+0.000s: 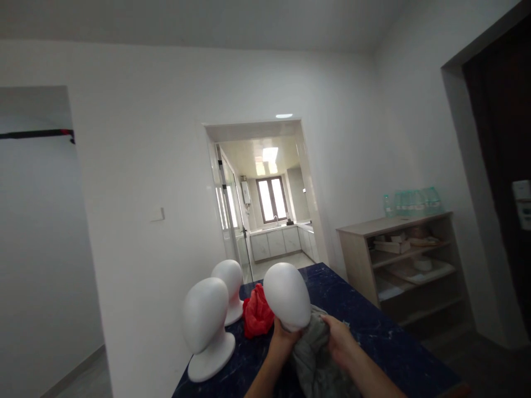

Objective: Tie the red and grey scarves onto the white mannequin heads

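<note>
A white mannequin head [286, 293] stands on the dark blue table, tilted in my view. At its lower left, my left hand [285, 335] is closed by the neck, at the edge of a grey cloth [313, 356]; its fingertips are partly hidden. My right hand [339, 338] pinches the same cloth just right of the head. The cloth bunches up behind the neck and hangs down between my forearms. Left of the head lies a crumpled red cloth [258, 315], apart from my hands.
Two more white mannequin heads, a near one [206, 315] and a far one [228, 279], stand on the left of the table [365, 320]. A wooden shelf unit [354, 254] with bottles [417, 202] on top is at right. Beyond the table, a doorway opens onto a kitchen.
</note>
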Available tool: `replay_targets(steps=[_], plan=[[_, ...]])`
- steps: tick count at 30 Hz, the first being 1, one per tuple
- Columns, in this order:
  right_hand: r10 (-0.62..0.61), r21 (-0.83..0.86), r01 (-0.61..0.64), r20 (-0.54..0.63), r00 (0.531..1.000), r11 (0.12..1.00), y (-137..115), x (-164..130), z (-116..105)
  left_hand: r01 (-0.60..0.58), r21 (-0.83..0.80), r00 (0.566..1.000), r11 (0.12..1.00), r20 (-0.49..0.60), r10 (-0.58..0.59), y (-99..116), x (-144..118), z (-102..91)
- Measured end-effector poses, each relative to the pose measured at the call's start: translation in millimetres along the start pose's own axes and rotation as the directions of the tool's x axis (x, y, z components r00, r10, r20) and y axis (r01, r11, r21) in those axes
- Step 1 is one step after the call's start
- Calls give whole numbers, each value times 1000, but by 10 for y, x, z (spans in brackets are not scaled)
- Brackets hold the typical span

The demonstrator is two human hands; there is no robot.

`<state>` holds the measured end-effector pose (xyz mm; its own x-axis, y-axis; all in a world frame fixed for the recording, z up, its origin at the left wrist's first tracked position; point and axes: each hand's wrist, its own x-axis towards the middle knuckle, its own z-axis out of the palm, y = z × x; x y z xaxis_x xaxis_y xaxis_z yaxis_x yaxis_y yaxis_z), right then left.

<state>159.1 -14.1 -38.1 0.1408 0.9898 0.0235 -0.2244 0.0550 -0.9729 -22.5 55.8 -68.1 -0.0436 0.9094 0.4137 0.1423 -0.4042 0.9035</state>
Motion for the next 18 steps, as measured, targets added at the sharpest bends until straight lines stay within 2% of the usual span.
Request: replay_targets(steps=[2, 4, 6, 8, 10, 12, 14, 16, 18], plan=[[53, 51, -55, 35, 998, 997, -162, -23, -113, 28, -1, 999, 1000, 35, -28, -12, 24, -57], [116, 101, -132, 152, 982, 986, -318, -59, -255, 13, -20, 998, 1000, 63, -12, 2, 44, -87], [181, 118, -229, 322, 929, 966, -440, -97, -407, -7, -46, 997, 999, 77, 10, 44, 59, -99], [222, 47, -266, 429, 876, 963, -526, -117, -541, -13, -56, 996, 998, 83, 18, 112, 71, -113], [256, -118, -227, 432, 865, 967, -604, -117, -640, -54, -37, 993, 998, 105, 58, 204, 75, -139], [304, -310, -180, 419, 856, 933, -711, -114, -705, -167, 17, 977, 986, 137, 164, 315, 67, -170], [341, -423, -129, 474, 812, 897, -856, -134, -751, -291, 80, 944, 954, 186, 272, 448, 47, -195], [298, -372, -81, 574, 762, 925, -1017, -185, -794, -367, 117, 913, 923, 233, 334, 604, 28, -207], [139, -165, -43, 630, 764, 985, -1149, -248, -837, -340, 114, 926, 933, 214, 312, 775, 20, -206]])
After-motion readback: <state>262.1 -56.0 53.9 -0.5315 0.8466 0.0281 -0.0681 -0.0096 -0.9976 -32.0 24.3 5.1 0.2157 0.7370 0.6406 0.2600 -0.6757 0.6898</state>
